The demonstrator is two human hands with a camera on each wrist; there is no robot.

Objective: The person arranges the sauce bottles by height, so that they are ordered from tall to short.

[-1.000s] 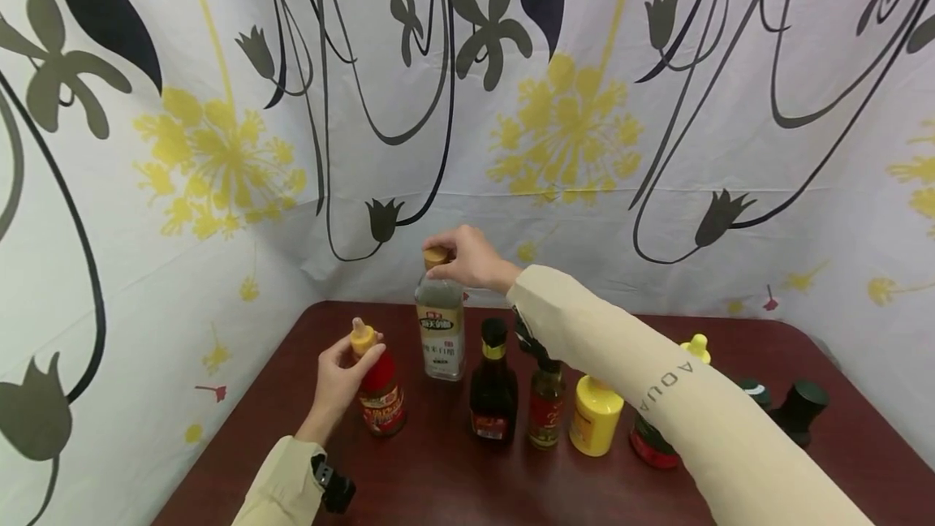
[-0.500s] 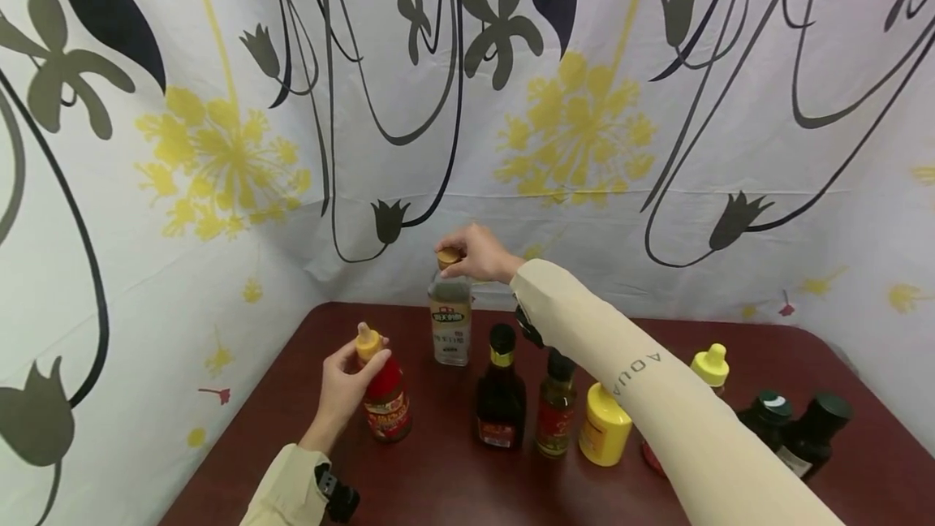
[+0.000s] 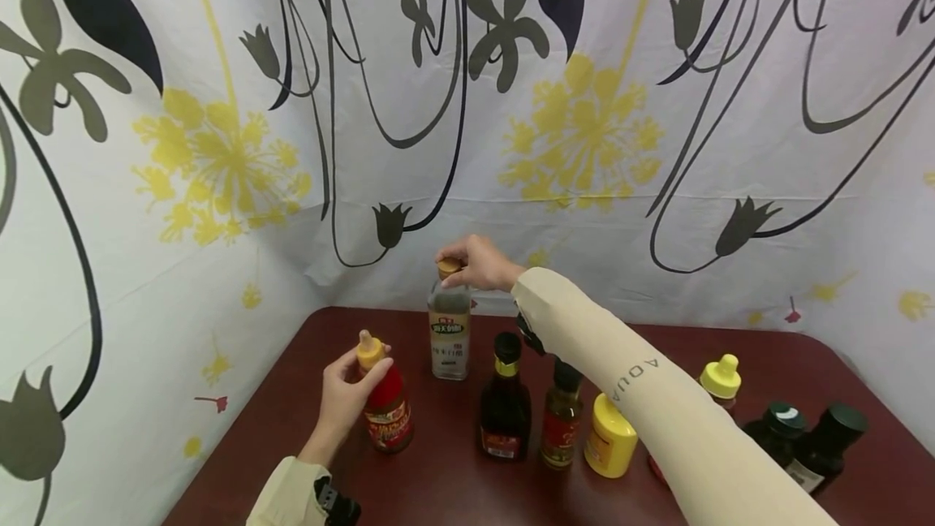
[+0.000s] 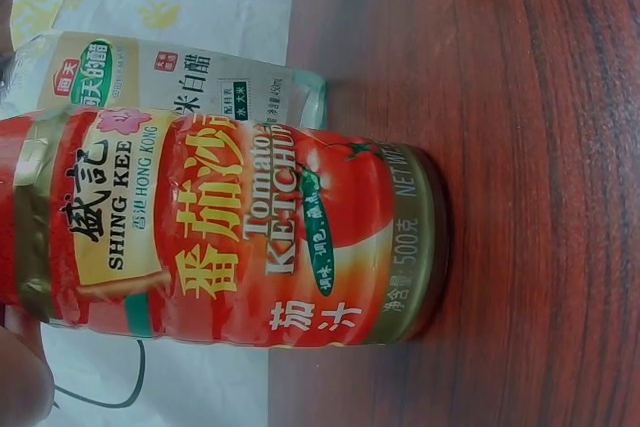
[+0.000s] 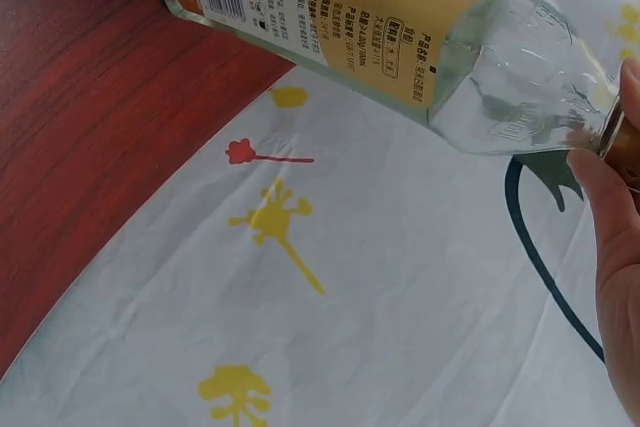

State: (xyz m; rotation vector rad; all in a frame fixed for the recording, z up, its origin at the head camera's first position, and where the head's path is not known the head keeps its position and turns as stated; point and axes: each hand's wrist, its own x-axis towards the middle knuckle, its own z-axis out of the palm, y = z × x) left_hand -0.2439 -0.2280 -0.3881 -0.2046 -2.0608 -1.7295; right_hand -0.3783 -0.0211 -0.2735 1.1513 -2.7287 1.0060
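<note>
We judge the step in hand to be handling 2 bottles by their tops. Near the left edge of the tabletop, the left hand grips the ketchup bottle, thumb and fingers narrow about its neck just below the yellow cap. Farther back, near the far edge and toward the far left corner, the right hand pinches the orange cap of the vinegar bottle. We see it upright, but cannot tell whether its base touches the tabletop.

From there toward the right edge we see a dark sauce bottle, a red-labelled bottle and a yellow bottle, with others partly behind the right sleeve.

As we read it, the next move calls for a firm pinch on the vinegar bottle's small cap, a level base, and room between the 2 bottles and the dark sauce bottle.
</note>
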